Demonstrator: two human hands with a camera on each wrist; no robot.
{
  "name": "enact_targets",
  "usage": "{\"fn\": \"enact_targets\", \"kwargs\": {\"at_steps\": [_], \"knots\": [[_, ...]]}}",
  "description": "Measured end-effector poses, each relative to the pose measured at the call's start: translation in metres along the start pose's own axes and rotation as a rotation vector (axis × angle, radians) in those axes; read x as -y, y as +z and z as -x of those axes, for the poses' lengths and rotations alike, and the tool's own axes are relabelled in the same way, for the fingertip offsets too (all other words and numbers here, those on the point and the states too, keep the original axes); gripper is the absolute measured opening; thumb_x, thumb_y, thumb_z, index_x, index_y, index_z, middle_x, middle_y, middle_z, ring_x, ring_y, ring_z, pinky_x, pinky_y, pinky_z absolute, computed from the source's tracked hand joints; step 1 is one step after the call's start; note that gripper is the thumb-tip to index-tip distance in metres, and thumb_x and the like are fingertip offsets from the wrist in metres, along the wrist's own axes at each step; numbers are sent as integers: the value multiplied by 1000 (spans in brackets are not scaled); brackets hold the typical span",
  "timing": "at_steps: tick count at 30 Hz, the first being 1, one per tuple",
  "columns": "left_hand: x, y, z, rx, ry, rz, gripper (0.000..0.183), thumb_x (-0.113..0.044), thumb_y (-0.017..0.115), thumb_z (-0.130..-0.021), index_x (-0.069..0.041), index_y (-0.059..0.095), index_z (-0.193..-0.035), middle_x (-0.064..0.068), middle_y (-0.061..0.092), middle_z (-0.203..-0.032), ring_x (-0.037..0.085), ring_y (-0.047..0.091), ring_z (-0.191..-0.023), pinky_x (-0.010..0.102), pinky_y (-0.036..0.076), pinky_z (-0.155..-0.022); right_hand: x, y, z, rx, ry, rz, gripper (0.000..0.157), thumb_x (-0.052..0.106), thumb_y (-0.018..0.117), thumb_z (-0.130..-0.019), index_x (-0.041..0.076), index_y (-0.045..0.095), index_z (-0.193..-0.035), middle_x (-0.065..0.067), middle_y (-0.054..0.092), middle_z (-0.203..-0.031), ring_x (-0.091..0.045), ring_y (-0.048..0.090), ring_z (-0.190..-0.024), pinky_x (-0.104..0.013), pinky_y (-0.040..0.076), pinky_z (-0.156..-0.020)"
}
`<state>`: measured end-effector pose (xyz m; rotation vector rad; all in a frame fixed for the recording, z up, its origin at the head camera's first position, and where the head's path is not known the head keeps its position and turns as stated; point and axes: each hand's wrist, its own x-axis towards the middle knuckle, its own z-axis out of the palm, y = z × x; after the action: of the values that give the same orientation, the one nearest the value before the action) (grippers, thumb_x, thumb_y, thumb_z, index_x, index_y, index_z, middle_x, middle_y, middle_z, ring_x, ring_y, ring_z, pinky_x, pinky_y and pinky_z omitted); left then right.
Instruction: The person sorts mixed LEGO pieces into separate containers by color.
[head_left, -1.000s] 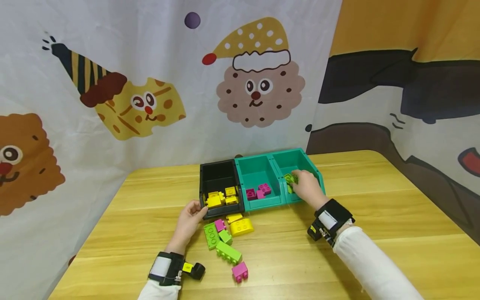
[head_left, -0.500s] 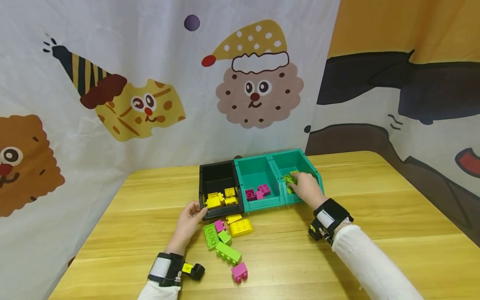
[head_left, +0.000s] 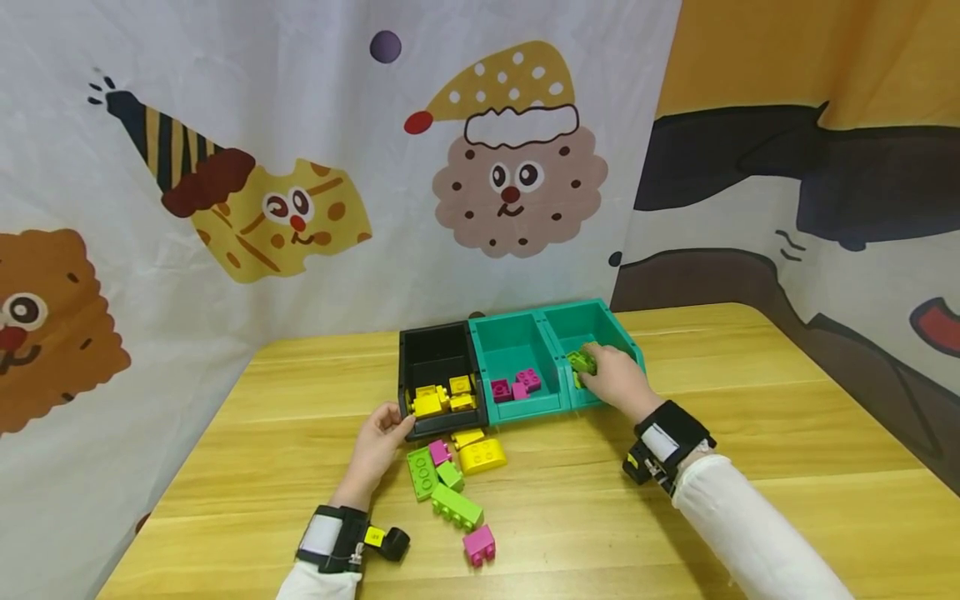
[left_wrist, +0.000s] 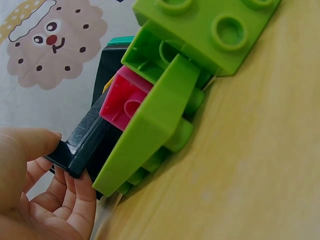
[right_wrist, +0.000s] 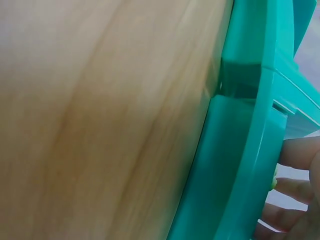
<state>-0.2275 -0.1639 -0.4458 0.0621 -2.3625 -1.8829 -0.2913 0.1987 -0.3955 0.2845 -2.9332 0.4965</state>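
My left hand (head_left: pixel 377 442) holds the front left corner of a black bin (head_left: pixel 442 427), thumb on the rim and fingers beneath, as the left wrist view shows. Yellow bricks (head_left: pixel 429 405) lie inside that bin. Over at the right-hand teal bin (head_left: pixel 592 315), my right hand (head_left: pixel 621 379) reaches past the front wall and pinches a green brick (head_left: pixel 581 361). More green lies below it, partly hidden by the fingers. Only a sliver of green shows between the fingers in the right wrist view. The middle teal bin (head_left: pixel 510 329) contains magenta bricks (head_left: pixel 528 379).
In front of the bins, loose bricks lie on the wooden table (head_left: pixel 300 392): a long green brick (head_left: pixel 457 506), a flat green brick (head_left: pixel 422 472), a magenta brick (head_left: pixel 480 545), a rounded yellow brick (head_left: pixel 483 455) and others. A printed curtain (head_left: pixel 337 83) hangs behind the table.
My right hand stays in the right teal bin, shifting slightly while the green bricks at its fingertips change position. My left hand keeps its hold on the black bin; the loose bricks have not moved.
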Motion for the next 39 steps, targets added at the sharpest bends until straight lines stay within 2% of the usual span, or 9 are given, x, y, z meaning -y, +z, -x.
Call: {"fn": "enact_targets", "kwargs": {"at_steps": [4, 8, 13, 21, 31, 35, 39], "knots": [[1, 0, -1, 0, -5, 4, 15, -7, 61, -91, 4, 54, -98, 0, 50, -79, 10, 47, -73, 20, 41, -64, 1, -1, 3, -9, 12, -30, 66, 18, 65, -87, -3, 34, -141, -34, 52, -124, -46, 56, -104, -55, 48, -85], [0, 0, 0, -1, -8, -1, 15, -7, 61, -91, 4, 54, -98, -1, 51, -79, 9, 47, -72, 20, 41, -64, 7, -1, 10, -43, 4, -90, 70, 17, 66, -87, -2, 30, -143, -34, 46, -131, -49, 49, -114, -58, 45, -89], [-1, 1, 0, -6, -16, -4, 13, -7, 62, -90, 2, 54, -98, 0, 51, -79, 10, 47, -73, 20, 41, -64, 12, 1, 18, -108, -15, -153, 65, 14, 63, -87, -2, 33, -142, -31, 42, -136, -51, 41, -122, -60, 39, -96], [-1, 1, 1, -2, -26, 2, 14, -7, 61, -90, 1, 54, -98, 0, 50, -79, 10, 47, -72, 21, 40, -64, 19, 1, 28, -179, -30, -231, 56, 10, 60, -89, -1, 38, -140, -27, 42, -138, -48, 37, -126, -60, 36, -98], [-1, 0, 1, -3, -23, -5, 14, -8, 62, -91, 1, 54, -98, 0, 50, -80, 10, 46, -73, 21, 40, -64, 39, 7, 41, -206, -119, -306, 49, 8, 62, -88, -1, 46, -134, -24, 50, -133, -43, 43, -124, -57, 36, -100], [-1, 0, 1, 1, -26, -2, 14, -9, 61, -91, 1, 54, -98, -1, 50, -79, 10, 46, -73, 21, 40, -64, 44, 7, 44, -236, -130, -318, 44, 7, 63, -87, -1, 52, -128, -23, 53, -130, -42, 46, -121, -57, 38, -99], [0, -1, 0, 8, -20, -7, 14, -10, 60, -92, 1, 54, -98, -1, 50, -80, 10, 46, -73, 21, 40, -63, 47, 6, 48, -223, -135, -332, 39, 9, 64, -87, 0, 56, -125, -22, 54, -128, -40, 47, -121, -56, 38, -98]]}}
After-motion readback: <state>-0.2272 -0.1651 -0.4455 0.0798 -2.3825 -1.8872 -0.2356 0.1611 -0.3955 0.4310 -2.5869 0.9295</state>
